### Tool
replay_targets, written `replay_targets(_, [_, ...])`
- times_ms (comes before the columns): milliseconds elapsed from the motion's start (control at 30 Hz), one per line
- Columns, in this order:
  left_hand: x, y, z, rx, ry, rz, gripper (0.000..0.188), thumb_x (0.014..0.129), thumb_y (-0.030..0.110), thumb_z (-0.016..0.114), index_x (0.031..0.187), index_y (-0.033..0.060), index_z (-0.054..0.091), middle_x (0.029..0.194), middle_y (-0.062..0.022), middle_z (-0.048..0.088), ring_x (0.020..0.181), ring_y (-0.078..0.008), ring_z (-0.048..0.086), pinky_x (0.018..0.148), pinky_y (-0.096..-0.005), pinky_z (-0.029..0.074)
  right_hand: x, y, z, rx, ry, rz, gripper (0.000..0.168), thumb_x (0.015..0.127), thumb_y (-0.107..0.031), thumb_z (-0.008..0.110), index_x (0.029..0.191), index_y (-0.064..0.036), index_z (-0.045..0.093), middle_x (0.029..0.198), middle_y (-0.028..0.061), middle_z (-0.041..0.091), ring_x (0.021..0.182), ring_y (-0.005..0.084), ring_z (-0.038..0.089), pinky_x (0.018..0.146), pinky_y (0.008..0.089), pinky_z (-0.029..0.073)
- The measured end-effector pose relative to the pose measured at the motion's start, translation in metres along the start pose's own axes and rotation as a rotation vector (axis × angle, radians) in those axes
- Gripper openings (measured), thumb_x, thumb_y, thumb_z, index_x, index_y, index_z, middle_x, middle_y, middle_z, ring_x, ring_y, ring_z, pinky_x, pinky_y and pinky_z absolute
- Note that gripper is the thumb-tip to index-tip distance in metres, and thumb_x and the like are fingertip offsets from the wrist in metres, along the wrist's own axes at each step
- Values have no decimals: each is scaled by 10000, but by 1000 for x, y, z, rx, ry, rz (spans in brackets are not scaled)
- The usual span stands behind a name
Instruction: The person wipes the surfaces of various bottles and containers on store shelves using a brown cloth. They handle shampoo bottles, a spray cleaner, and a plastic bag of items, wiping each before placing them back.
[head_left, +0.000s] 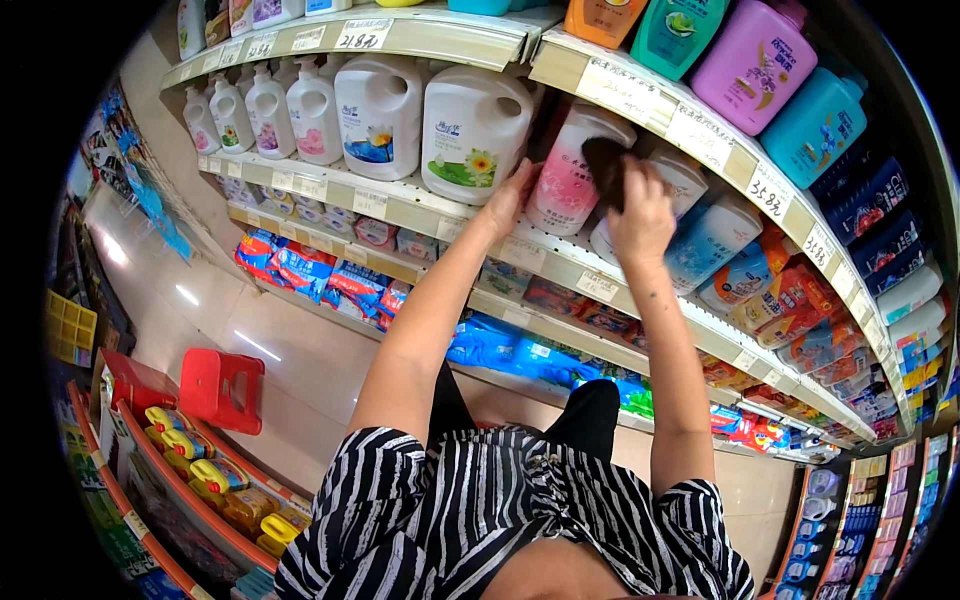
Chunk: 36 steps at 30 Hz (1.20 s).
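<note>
My right hand (641, 214) grips a dark brown or black item (606, 169), probably a cloth; blur hides its exact kind. It is in front of the right side of a pink and white bottle (566, 172) on the middle shelf. The fingers of my left hand (514, 199) reach the gap between that bottle and a large white handled jug (476, 135) with a yellow flower picture. Part of the left fingers is hidden, so whether they grip the bottle is unclear. A pale bottle (679, 180) and a blue and white bottle (712, 244) stand to the right.
A shelf edge with price tags (622, 86) overhangs the bottles. Blue packs (517, 349) fill the bottom shelf. On the tiled floor (292, 337) is a red plastic stool (221, 390), near a rack of yellow-capped oil bottles (217, 476).
</note>
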<state>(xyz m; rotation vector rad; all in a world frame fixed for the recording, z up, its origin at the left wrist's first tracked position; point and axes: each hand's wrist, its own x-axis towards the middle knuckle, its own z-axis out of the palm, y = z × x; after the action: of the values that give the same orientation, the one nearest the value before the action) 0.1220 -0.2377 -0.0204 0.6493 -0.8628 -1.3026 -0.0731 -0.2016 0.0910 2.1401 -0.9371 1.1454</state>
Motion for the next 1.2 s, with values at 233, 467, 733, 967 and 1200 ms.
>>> replay_targets(233, [5, -6, 2, -68, -22, 44, 547, 998, 453, 378, 1322, 27, 491, 1322, -67, 539, 1214, -183, 477, 1057, -323, 330, -61, -23, 8, 147, -421, -51, 619, 589, 30, 642, 1182, -120, 551, 1084, 81, 556, 925, 294, 548, 759, 378, 513])
replay_targets(467, [0, -3, 7, -34, 35, 2, 552, 1001, 450, 369, 1352, 31, 445, 1326, -71, 528, 1230, -190, 461, 1066, -321, 308, -17, 26, -50, 14, 12, 33, 617, 566, 60, 649, 1156, -108, 580, 1099, 92, 571, 915, 311, 551, 755, 387, 504])
replay_targets(733, [4, -3, 8, -19, 19, -14, 518, 1003, 445, 374, 1334, 60, 473, 1272, -58, 560, 1162, -181, 505, 1016, -312, 360, -70, 55, -31, -108, -127, 48, 682, 548, 46, 671, 1201, -91, 532, 1131, 109, 538, 965, 313, 536, 780, 378, 506])
replay_targets(967, [10, -9, -5, -34, 16, 19, 452, 1002, 429, 395, 1272, 86, 509, 1243, -41, 570, 1145, -172, 508, 990, -312, 372, -96, 46, -39, 89, -290, 73, 647, 564, 72, 641, 1181, -105, 562, 1130, 103, 549, 1003, 307, 540, 817, 380, 505])
replay_targets(1200, [11, -10, -8, -33, 16, -2, 454, 1007, 423, 377, 1279, 84, 507, 1245, -48, 573, 1162, -194, 501, 1018, -335, 348, -24, 99, -65, -59, 105, 300, 545, 689, -90, 725, 1199, -90, 531, 1103, 136, 566, 979, 371, 557, 781, 406, 492])
